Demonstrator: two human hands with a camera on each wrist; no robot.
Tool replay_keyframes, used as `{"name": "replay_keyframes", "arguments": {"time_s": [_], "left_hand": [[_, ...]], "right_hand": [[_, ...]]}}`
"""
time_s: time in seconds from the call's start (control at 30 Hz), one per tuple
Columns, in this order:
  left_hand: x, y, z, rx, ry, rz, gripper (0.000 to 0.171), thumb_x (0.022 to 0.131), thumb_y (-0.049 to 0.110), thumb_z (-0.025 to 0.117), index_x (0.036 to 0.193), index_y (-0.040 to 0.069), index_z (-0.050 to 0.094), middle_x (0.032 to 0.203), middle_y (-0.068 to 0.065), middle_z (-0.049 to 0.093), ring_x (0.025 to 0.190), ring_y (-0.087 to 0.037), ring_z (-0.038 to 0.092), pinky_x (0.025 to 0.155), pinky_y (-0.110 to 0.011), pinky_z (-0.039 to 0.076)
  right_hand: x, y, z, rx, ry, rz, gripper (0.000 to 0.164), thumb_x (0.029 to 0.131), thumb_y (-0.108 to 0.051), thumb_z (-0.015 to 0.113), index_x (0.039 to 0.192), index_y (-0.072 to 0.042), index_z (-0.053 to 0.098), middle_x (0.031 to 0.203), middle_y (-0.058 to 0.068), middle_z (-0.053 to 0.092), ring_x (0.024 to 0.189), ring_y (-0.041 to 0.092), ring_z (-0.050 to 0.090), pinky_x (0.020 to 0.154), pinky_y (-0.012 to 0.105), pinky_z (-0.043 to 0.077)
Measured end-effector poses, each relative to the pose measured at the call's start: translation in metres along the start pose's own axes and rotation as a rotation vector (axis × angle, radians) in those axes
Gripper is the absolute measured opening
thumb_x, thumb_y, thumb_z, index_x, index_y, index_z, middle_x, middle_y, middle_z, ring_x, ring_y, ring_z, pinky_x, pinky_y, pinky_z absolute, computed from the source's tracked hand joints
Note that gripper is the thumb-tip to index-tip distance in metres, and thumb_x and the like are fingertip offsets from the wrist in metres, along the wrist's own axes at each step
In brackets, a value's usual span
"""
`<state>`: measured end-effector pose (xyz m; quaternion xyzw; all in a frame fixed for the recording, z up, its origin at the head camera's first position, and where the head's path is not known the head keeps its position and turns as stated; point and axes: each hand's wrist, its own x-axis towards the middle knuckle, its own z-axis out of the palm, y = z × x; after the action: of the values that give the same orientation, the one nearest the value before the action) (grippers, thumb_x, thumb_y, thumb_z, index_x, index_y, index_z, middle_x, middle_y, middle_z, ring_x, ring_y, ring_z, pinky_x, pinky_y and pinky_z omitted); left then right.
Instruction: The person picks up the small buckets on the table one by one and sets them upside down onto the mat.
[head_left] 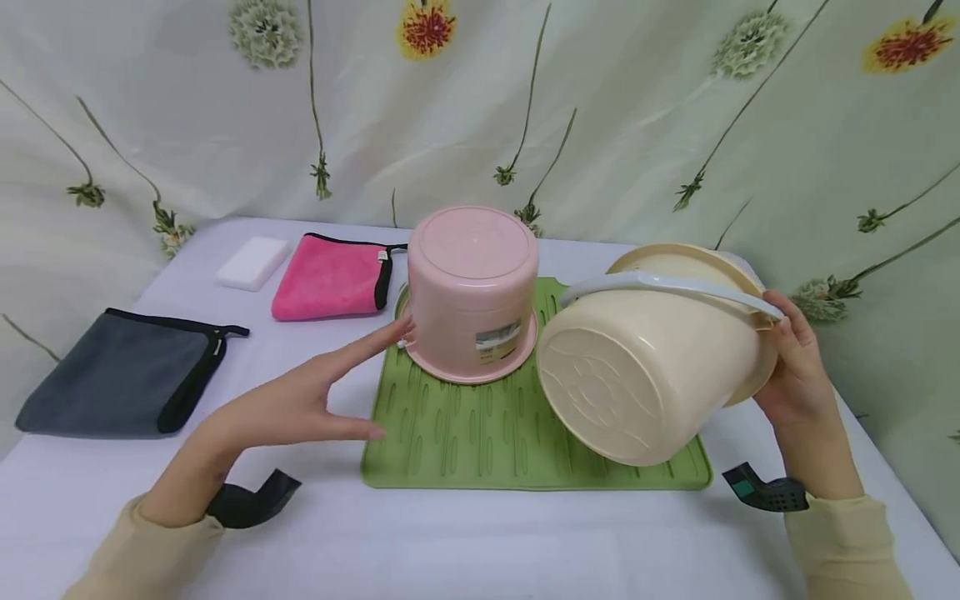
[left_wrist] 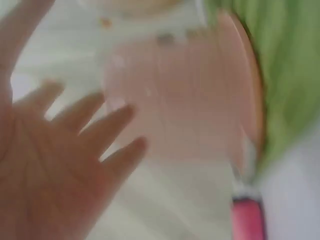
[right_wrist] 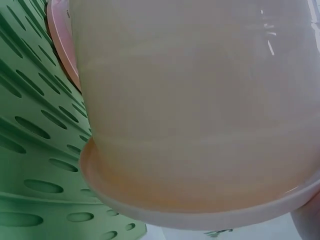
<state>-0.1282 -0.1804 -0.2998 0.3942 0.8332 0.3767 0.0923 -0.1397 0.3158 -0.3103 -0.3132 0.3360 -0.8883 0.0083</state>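
In the head view my right hand grips a cream bucket at the rim, by the end of its pale grey handle. The bucket is tipped on its side over the right part of a green ridged mat, its flower-embossed base facing me. A pink bucket stands upside down on the mat, rim down, a label on its side. My left hand is left of it, thumb and fingers spread, fingertips by its wall. In the left wrist view its fingers are straight, overlapping the blurred pink bucket.
On the white-covered table, a bright pink cloth pouch with black trim and a white block lie at the back left. A dark grey pouch is at far left. A flower-printed curtain hangs behind.
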Motion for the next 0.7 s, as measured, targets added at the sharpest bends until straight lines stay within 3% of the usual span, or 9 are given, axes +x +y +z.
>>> {"name": "replay_keyframes", "arguments": {"time_s": [0.07, 0.13, 0.27, 0.37, 0.47, 0.6, 0.7], "left_hand": [[0.016, 0.017, 0.008, 0.011, 0.052, 0.097, 0.100, 0.077, 0.030, 0.078, 0.152, 0.024, 0.011, 0.155, 0.004, 0.012, 0.139, -0.018, 0.013, 0.107, -0.038, 0.023], [0.034, 0.030, 0.020, 0.014, 0.092, 0.151, 0.104, 0.076, 0.029, 0.079, 0.152, 0.025, 0.009, 0.155, 0.005, 0.010, 0.138, -0.016, 0.013, 0.106, -0.041, 0.026], [0.072, 0.039, 0.044, -0.022, 0.172, 0.281, 0.114, 0.071, 0.025, 0.083, 0.152, 0.022, 0.002, 0.155, 0.000, 0.008, 0.138, -0.018, 0.014, 0.104, -0.044, 0.028], [0.095, 0.037, 0.060, -0.103, 0.212, 0.318, 0.122, 0.068, 0.019, 0.086, 0.151, 0.021, -0.003, 0.156, -0.002, 0.005, 0.139, -0.018, 0.012, 0.106, -0.044, 0.025], [0.111, 0.037, 0.072, -0.162, 0.200, 0.301, 0.122, 0.070, 0.018, 0.085, 0.151, 0.024, -0.006, 0.156, 0.004, -0.002, 0.139, -0.015, 0.006, 0.107, -0.046, 0.021], [0.129, 0.039, 0.083, -0.180, 0.184, 0.306, 0.116, 0.073, 0.023, 0.082, 0.151, 0.027, -0.003, 0.155, 0.011, -0.005, 0.139, -0.012, 0.001, 0.107, -0.047, 0.017], [0.138, 0.039, 0.088, -0.198, 0.197, 0.355, 0.112, 0.074, 0.023, 0.081, 0.152, 0.024, 0.001, 0.155, 0.010, -0.003, 0.140, -0.014, 0.001, 0.108, -0.046, 0.016]], "right_hand": [[-0.002, 0.002, 0.000, 0.012, -0.010, 0.005, 0.027, 0.097, 0.000, 0.044, 0.120, 0.005, 0.056, 0.118, 0.017, 0.054, 0.101, 0.027, 0.056, 0.077, 0.035, 0.052], [-0.002, 0.003, 0.000, 0.018, -0.025, 0.010, 0.027, 0.097, 0.000, 0.044, 0.121, 0.005, 0.056, 0.118, 0.017, 0.054, 0.101, 0.028, 0.056, 0.078, 0.036, 0.052], [-0.002, 0.006, -0.001, 0.060, -0.046, 0.003, 0.028, 0.097, 0.001, 0.043, 0.122, 0.006, 0.055, 0.119, 0.019, 0.053, 0.102, 0.029, 0.056, 0.078, 0.037, 0.052], [-0.002, 0.006, -0.004, 0.095, -0.050, -0.001, 0.028, 0.097, 0.001, 0.042, 0.122, 0.006, 0.054, 0.119, 0.020, 0.053, 0.102, 0.030, 0.056, 0.079, 0.038, 0.052], [-0.003, 0.006, -0.007, 0.120, -0.073, 0.009, 0.029, 0.098, 0.000, 0.040, 0.123, 0.006, 0.053, 0.119, 0.020, 0.053, 0.101, 0.031, 0.056, 0.079, 0.039, 0.052], [-0.004, 0.006, -0.009, 0.141, -0.119, 0.034, 0.028, 0.098, 0.000, 0.041, 0.124, 0.006, 0.051, 0.119, 0.021, 0.052, 0.101, 0.033, 0.056, 0.079, 0.040, 0.052], [-0.004, 0.008, -0.009, 0.134, -0.135, 0.037, 0.029, 0.098, 0.000, 0.041, 0.125, 0.006, 0.050, 0.119, 0.021, 0.052, 0.100, 0.033, 0.057, 0.079, 0.039, 0.052]]}}
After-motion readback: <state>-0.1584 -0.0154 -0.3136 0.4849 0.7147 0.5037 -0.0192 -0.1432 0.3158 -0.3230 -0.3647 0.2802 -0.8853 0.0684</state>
